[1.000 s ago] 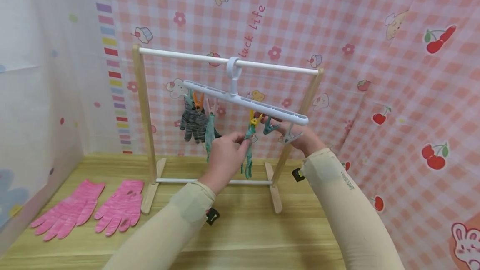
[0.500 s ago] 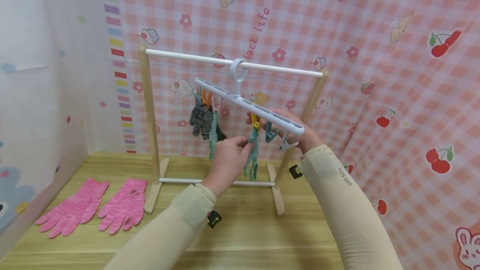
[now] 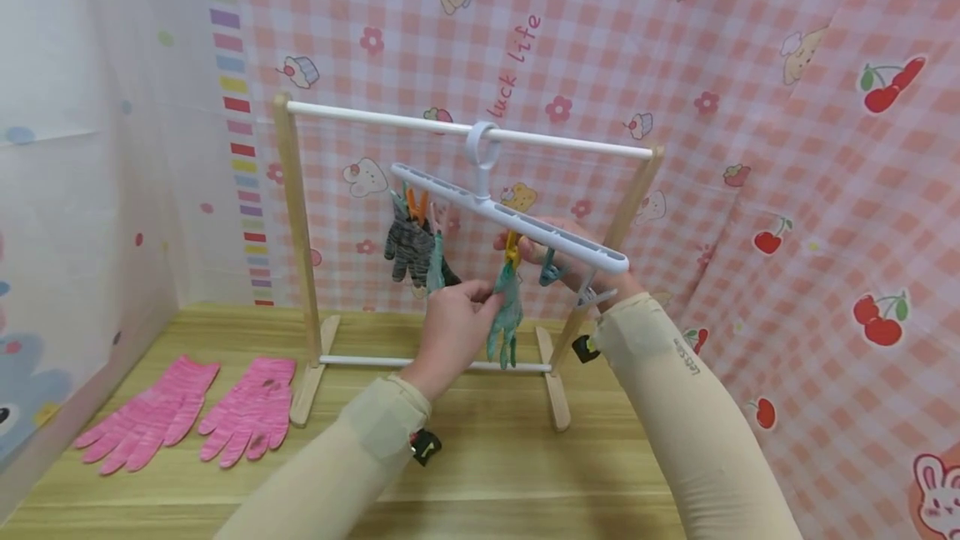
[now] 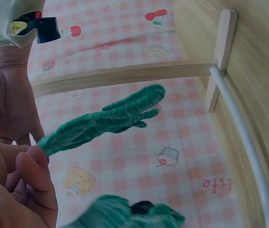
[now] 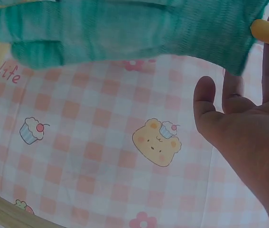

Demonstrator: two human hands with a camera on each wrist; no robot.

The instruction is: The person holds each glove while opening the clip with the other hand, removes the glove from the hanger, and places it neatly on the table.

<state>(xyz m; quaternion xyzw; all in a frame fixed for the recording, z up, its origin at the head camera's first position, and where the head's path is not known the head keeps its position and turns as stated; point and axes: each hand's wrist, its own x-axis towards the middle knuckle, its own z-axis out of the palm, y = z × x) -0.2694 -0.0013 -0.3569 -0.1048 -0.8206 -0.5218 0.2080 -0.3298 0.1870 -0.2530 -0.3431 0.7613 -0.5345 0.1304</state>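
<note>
- Below the hanger [image 3: 517,222], the left hand [image 3: 454,330] pinches the green glove [image 3: 508,317] between narrowed fingers [image 4: 34,175].
- Also under the hanger, the right hand [image 5: 255,126] is at the yellow clip [image 3: 513,249]; whether it pinches cannot be told.
- Holding the glove flat should help in working the clip without tugging the hanger.

Head view: bright, even, soft light; pale curtain [image 3: 52,48] upper L nearly washed out; faint shadow on tabletop [image 3: 592,486], lower ctr-R. Wide-angle stretch nr edges. L wrist cam: dimmer, hazy, bottom green glove [image 4: 106,211] a bit blurry. R wrist cam: dim too, low contrast, R hand [image 5: 248,121] shaded.
</note>
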